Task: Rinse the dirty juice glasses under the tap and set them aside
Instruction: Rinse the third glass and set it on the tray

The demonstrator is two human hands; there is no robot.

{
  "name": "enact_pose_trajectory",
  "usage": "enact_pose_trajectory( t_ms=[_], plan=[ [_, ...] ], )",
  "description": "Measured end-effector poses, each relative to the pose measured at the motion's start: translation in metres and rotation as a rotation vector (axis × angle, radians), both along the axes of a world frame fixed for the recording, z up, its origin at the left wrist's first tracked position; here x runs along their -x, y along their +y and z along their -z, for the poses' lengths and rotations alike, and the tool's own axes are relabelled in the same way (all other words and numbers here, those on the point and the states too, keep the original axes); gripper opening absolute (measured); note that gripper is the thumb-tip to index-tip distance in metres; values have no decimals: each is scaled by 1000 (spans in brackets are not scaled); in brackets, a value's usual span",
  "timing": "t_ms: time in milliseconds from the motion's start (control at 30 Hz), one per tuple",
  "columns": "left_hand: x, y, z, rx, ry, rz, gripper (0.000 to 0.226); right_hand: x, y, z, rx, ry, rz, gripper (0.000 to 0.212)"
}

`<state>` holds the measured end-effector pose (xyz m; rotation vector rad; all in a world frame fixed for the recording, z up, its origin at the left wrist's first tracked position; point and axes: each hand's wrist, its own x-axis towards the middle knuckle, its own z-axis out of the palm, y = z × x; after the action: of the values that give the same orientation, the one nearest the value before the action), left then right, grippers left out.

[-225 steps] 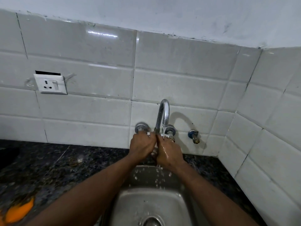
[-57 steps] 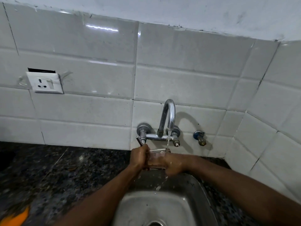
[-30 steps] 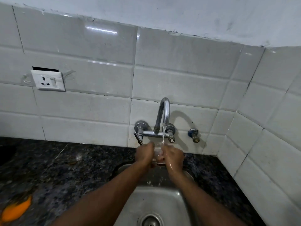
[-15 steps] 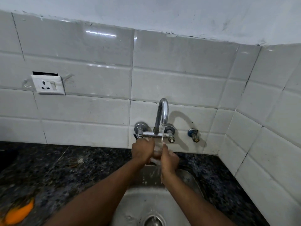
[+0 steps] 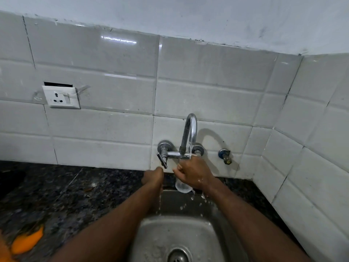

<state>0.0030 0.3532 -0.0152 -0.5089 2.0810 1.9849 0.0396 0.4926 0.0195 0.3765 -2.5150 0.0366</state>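
Note:
A clear juice glass (image 5: pixel 182 186) is under the chrome tap (image 5: pixel 190 129). My right hand (image 5: pixel 194 173) grips it from above, so only its lower end shows. A thin stream of water runs from the spout onto that hand, and drops fall into the steel sink (image 5: pixel 181 233). My left hand (image 5: pixel 153 177) hovers just left of the glass, apart from it. Its fingers are curled and hold nothing, and water drips from it.
The tap's lever handle (image 5: pixel 162 159) sticks out just above my left hand. A small brass valve (image 5: pixel 225 157) sits on the tiled wall to the right. Dark granite counter (image 5: pixel 62 195) flanks the sink, with something orange (image 5: pixel 26 241) at the front left. A wall socket (image 5: pixel 60 97) sits higher up.
My left hand has come off the glass and moved a little left. My right hand now holds the glass alone, gripping it from above under the stream.

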Motion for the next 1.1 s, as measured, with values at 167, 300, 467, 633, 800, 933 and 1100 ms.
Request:
enact_pose_trajectory(
  t_ms=[167, 300, 467, 633, 800, 933, 1100],
  plan=[
    [6, -6, -33, 281, 258, -43, 19, 2, 4, -2, -28, -43, 72, 38],
    [11, -3, -51, 338, 319, -3, 20, -2, 7, -9, -40, -45, 85, 37],
    [18, 10, -54, 466, 407, 137, 28, -2, 5, -14, -49, 0, 99, 37],
    [25, 8, -43, 460, 403, 156, 36, -6, 0, -16, -37, 38, 95, 35],
    [-5, 18, 0, -27, -44, 77, 49, -11, -7, -10, 124, 146, 128, 33],
    [-18, 20, -3, -658, -254, 228, 64, -18, -18, 2, 745, 36, 110, 38],
    [-5, 10, -21, -153, 96, 215, 36, -22, -18, 18, 1351, -305, 219, 31]
  ],
)
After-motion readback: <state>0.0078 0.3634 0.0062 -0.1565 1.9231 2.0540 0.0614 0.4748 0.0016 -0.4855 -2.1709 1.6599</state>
